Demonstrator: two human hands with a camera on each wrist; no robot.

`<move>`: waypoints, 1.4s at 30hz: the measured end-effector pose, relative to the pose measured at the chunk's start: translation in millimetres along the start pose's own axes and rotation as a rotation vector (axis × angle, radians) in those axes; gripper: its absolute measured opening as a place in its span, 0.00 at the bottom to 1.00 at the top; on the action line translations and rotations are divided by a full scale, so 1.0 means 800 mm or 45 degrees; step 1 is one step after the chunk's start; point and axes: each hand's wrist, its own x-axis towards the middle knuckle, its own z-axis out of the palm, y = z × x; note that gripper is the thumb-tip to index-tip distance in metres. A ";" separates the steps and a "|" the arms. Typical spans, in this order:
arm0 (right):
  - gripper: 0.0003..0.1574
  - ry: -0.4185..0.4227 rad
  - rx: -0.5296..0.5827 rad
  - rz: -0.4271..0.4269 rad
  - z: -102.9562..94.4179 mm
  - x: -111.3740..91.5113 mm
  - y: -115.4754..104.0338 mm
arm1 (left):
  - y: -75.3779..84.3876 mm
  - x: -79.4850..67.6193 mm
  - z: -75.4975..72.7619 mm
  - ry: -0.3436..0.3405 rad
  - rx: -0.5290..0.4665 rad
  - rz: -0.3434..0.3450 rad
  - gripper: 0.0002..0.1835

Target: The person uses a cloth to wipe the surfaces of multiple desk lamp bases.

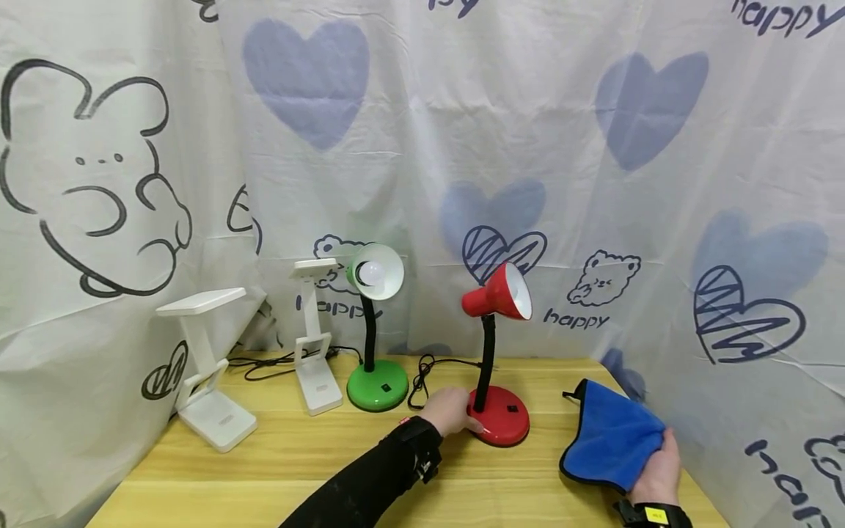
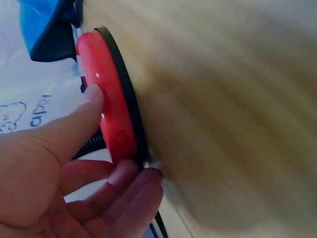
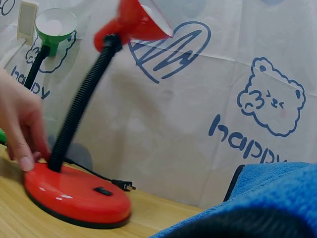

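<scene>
A red desk lamp (image 1: 503,416) with a black flexible neck stands on the wooden table. My left hand (image 1: 451,411) grips the left edge of its round base. In the left wrist view the thumb lies on top of the red base (image 2: 110,99), and the fingers (image 2: 124,173) curl at its rim. At the right, my right hand (image 1: 659,469) holds a blue cloth (image 1: 610,436) with black edging by one side, and the rest of the cloth spreads to the left. The cloth (image 3: 277,198) fills the lower right of the right wrist view, hiding that hand.
To the left of the red lamp stands a green desk lamp (image 1: 378,386). Two white folding lamps (image 1: 320,386) are farther left, the nearer one (image 1: 221,423) beside the curtain. Black cords (image 1: 264,363) lie along the back. A printed curtain (image 1: 422,183) surrounds the table (image 1: 502,491).
</scene>
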 end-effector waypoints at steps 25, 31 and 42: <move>0.47 0.000 -0.031 0.043 0.007 -0.003 0.007 | 0.021 0.044 0.023 0.034 0.135 0.078 0.15; 0.46 0.011 -0.047 0.015 0.005 -0.002 0.000 | 0.032 0.010 0.020 -0.137 0.114 0.149 0.21; 0.43 -0.011 0.001 -0.022 -0.005 0.001 -0.001 | 0.046 0.020 0.035 -0.202 0.176 0.196 0.24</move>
